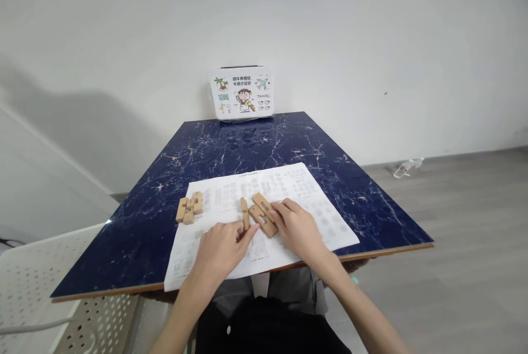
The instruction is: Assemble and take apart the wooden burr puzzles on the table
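A printed paper sheet [289, 181] lies under both hands. My left hand [223, 247] pinches a narrow wooden puzzle piece [245, 212] between thumb and fingers, its far end pointing away from me. My right hand [299, 230] grips a flat slotted wooden puzzle piece [260, 200] by its near right end. Under or against that one lies another notched wooden piece [268, 227], close to my left thumb tip. Several wooden pieces fitted together in a cluster [190, 208] rest over the sheet's left edge, apart from both hands.
The dark blue marbled table [239, 150] has a wooden edge near me. At its far end a white cartoon-printed box [243, 94] stands against the wall. A white perforated basket [37, 266] is at lower left, and a clear plastic bottle [407, 167] lies on the floor at right.
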Tool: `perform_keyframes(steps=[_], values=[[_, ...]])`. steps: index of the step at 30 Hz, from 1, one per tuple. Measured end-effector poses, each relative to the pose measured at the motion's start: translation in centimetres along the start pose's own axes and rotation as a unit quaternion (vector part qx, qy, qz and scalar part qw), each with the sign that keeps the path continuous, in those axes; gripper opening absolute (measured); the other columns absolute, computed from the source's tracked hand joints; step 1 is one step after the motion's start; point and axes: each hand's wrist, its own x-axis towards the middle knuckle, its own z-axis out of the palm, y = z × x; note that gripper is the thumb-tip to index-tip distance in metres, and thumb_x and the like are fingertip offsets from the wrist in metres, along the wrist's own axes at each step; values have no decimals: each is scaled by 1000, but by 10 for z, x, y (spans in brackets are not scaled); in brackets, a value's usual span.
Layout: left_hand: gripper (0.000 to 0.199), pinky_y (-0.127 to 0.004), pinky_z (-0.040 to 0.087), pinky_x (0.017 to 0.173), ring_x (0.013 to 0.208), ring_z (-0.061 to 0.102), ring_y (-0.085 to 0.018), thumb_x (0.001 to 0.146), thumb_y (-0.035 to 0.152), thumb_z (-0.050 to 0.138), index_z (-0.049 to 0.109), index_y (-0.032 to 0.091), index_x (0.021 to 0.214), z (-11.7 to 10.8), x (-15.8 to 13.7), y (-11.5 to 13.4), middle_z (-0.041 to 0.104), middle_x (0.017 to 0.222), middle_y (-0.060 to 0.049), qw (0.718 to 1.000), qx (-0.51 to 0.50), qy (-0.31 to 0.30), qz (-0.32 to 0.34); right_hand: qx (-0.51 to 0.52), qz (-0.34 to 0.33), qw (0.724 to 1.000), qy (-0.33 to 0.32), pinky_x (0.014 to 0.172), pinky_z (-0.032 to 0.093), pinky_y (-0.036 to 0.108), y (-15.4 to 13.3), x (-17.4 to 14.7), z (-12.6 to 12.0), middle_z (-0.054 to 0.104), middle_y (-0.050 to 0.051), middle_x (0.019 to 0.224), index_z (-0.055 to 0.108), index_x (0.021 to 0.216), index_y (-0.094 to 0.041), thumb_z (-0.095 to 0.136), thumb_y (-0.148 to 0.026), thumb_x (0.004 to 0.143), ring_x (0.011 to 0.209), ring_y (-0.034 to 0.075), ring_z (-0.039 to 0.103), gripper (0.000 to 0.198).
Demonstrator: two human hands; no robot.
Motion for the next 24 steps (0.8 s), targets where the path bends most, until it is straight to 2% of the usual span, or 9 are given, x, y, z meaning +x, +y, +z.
perform_keyframes(steps=[5, 8, 10, 12, 13, 15, 17, 20, 24], values=[[49, -29, 21, 54, 52, 54, -22, 94, 58, 56, 48, 23, 60, -10, 0, -6, 59, 56, -2, 1000, 20, -17, -10, 59, -29, 998, 0, 88, 53, 32, 1, -4, 0, 67, 10, 113, 68, 126, -19, 51, -25, 106, 106, 24, 66, 27], [42, -29, 29, 56, 60, 59, -23, 92, 58, 59, 52, 23, 70, -14, -2, -14, 62, 65, -1, 1000, 4, -16, -7, 133, -39, 990, 4, 89, 54, 32, 8, -7, -3, 66, 10, 114, 67, 124, -19, 52, -24, 105, 103, 22, 67, 24], [36, -32, 42, 67, 77, 64, -25, 91, 57, 63, 57, 23, 82, -14, 0, -19, 67, 80, -3, 998, -22, 28, 42, 170, -36, 985, 6, 87, 54, 32, 11, -8, -5, 67, 9, 113, 67, 120, -20, 53, -24, 105, 98, 21, 68, 22], [36, -41, 48, 91, 107, 63, -30, 89, 57, 67, 61, 22, 98, -11, 4, -21, 69, 108, -8, 989, -43, 78, 116, 195, -30, 980, 7, 85, 55, 32, 12, -8, -6, 67, 8, 110, 68, 118, -20, 54, -24, 104, 94, 20, 68, 20], [40, -46, 45, 103, 123, 57, -33, 89, 57, 68, 62, 22, 108, -8, 8, -21, 65, 125, -11, 985, -46, 86, 145, 204, -27, 978, 7, 85, 54, 32, 12, -8, -7, 68, 7, 109, 68, 117, -21, 54, -24, 104, 93, 20, 68, 20], [57, -52, 35, 117, 147, 37, -37, 90, 62, 66, 57, 24, 132, -1, 16, -18, 49, 154, -13, 981, -39, 59, 181, 219, -20, 975, 6, 84, 54, 32, 13, -7, -7, 68, 7, 107, 69, 116, -21, 55, -24, 103, 90, 19, 68, 20], [69, -55, 24, 125, 158, 18, -36, 97, 65, 55, 42, 28, 154, 5, 25, -13, 31, 169, -10, 978, -19, 6, 210, 231, -15, 973, 10, 84, 54, 32, 13, -6, -8, 69, 7, 105, 69, 117, -21, 55, -24, 103, 88, 19, 68, 20], [62, -54, 10, 130, 162, 7, -31, 108, 58, 32, 24, 34, 165, 13, 36, -6, 23, 174, -1, 964, 16, -62, 259, 253, -12, 967, 27, 82, 53, 31, 15, -4, -7, 69, 6, 103, 68, 117, -20, 55, -23, 102, 87, 19, 67, 20], [63, -55, 4, 130, 162, 2, -30, 109, 56, 23, 21, 30, 167, 21, 48, -1, 17, 175, -1, 959, 53, -85, 265, 273, -13, 961, 39, 82, 52, 32, 16, -3, -7, 69, 6, 100, 68, 117, -18, 56, -24, 101, 87, 19, 66, 21]])
